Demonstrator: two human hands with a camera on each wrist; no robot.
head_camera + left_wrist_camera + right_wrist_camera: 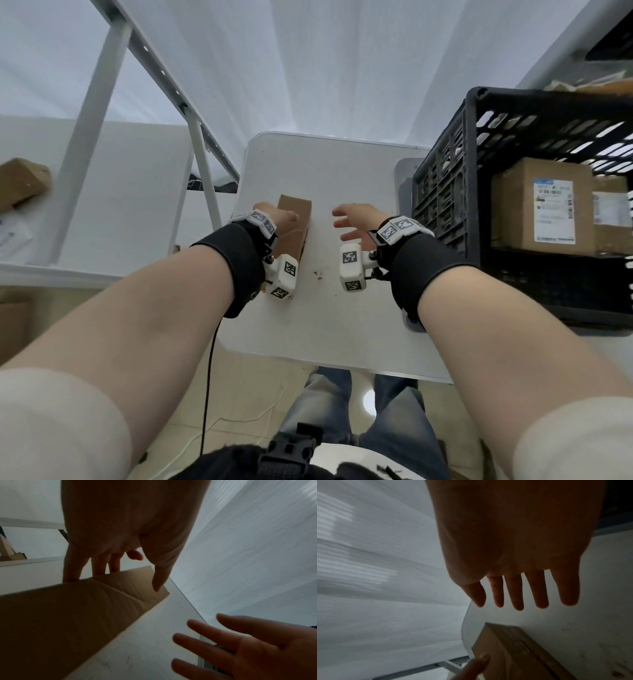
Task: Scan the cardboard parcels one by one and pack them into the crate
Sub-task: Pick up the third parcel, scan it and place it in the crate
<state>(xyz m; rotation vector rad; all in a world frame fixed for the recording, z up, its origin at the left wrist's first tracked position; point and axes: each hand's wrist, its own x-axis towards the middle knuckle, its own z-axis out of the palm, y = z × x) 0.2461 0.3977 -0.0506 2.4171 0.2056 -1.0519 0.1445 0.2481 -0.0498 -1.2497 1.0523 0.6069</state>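
A narrow brown cardboard parcel (297, 209) lies lengthwise on the white table (342, 308). My left hand (279, 219) grips it from above: the fingers (101, 566) reach down its far left side and the thumb presses on its top face (68, 615). My right hand (356, 224) hovers just right of the parcel with its fingers (517, 595) spread and holding nothing. It also shows at the lower right of the left wrist view (248, 646). The parcel's end (513, 649) shows below it. A black plastic crate (476, 171) stands at the table's right.
Inside the crate are labelled cardboard parcels (541, 202). A grey object (404, 178) sits against the crate's left wall. A white metal frame (202, 164) rises left of the table, and another cardboard box (20, 185) lies on a surface at the far left.
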